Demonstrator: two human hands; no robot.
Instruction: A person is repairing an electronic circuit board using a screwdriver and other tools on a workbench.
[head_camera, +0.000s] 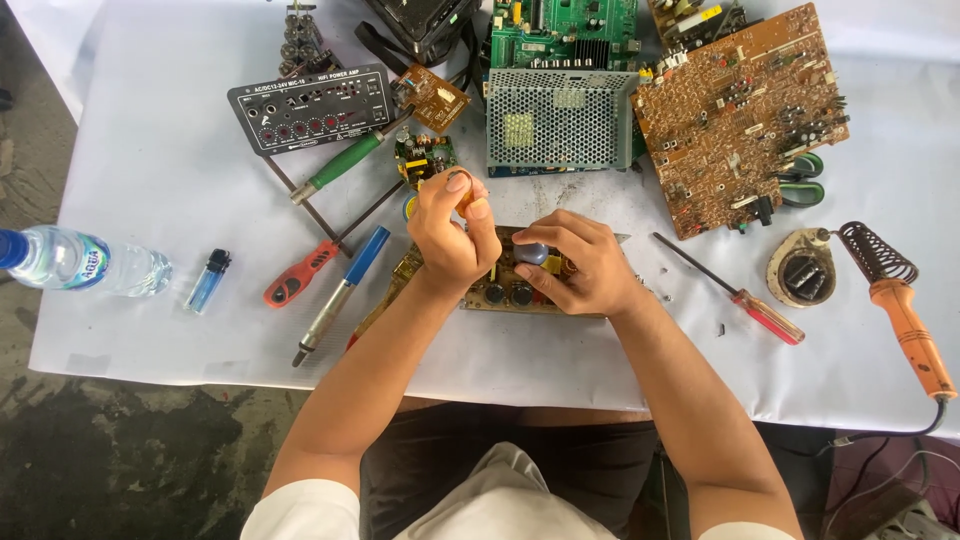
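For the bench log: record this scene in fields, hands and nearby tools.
left hand: raised, pinching a small part over the board
right hand: resting on small circuit board, fingertips on a component
surface: white sheet
left of hands: red-handled screwdriver, blue lighter, water bottle
right of hands: soldering iron by its coil stand

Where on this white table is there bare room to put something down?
Bare cloth lies above the clear plastic water bottle, left of the black amplifier panel, and between the red-handled screwdriver and the front edge. Around both hands is crowded.
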